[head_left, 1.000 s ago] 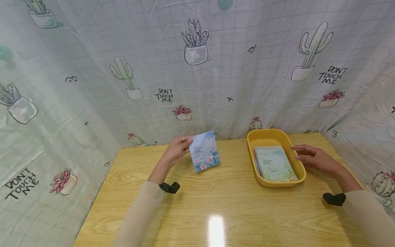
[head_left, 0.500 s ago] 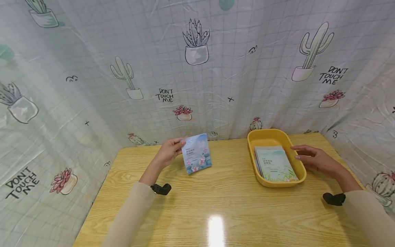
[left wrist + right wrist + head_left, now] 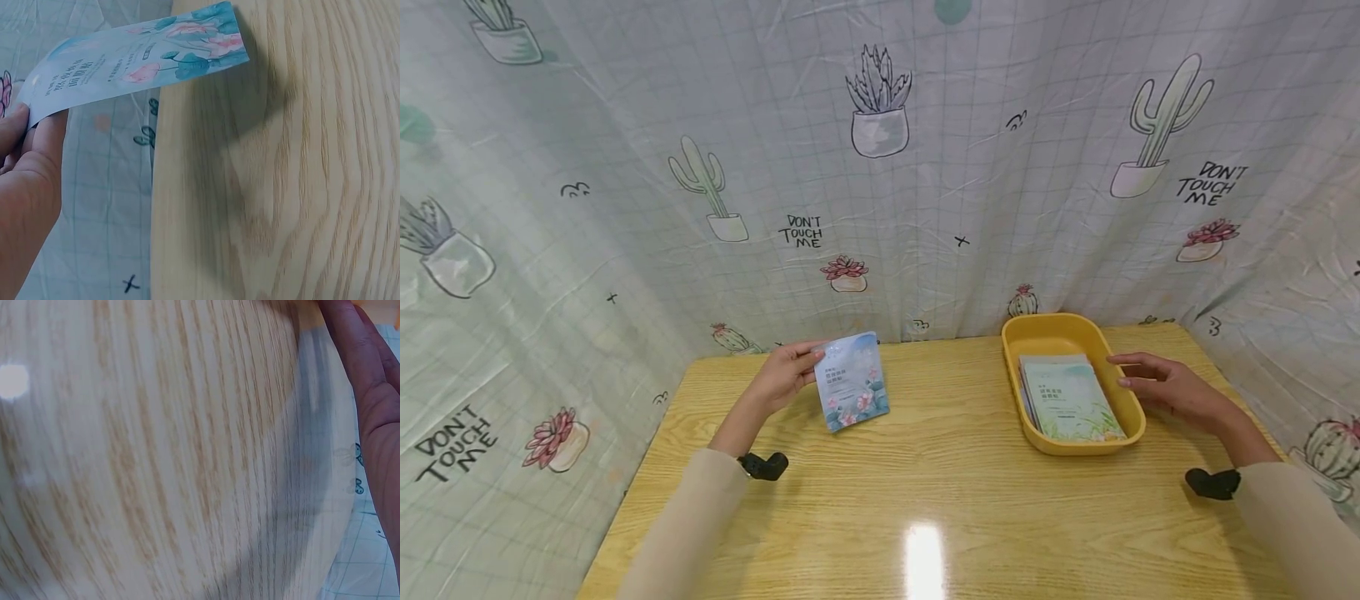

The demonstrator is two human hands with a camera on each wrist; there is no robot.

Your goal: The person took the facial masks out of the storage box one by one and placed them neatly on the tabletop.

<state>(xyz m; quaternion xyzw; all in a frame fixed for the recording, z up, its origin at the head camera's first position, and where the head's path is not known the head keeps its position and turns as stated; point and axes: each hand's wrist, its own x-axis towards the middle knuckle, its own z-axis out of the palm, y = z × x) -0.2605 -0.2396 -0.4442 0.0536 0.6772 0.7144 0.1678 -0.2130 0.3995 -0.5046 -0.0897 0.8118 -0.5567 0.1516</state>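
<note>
In the head view my left hand (image 3: 786,375) pinches a flat blue sachet (image 3: 852,382) by its upper left corner, thumb on the printed face. Pink lotus flowers and lines of text cover that face. The left wrist view shows the sachet (image 3: 150,56) held above the table, bending slightly and casting a shadow. My right hand (image 3: 1180,392) is at the right side of a yellow plastic basket (image 3: 1052,329), fingers fairly straight and fingertips at its rim. Inside the basket lies a stack of similar sachets, a pale green one (image 3: 1067,400) on top.
The wood-grain table (image 3: 955,467) carries a bright light reflection near its front. Behind it and on both sides hangs a pale curtain (image 3: 955,167) printed with cacti, close to the table's back edge.
My left hand has moved left and slightly toward me, carrying the sachet away from the basket. The right hand and the basket have stayed in place.
</note>
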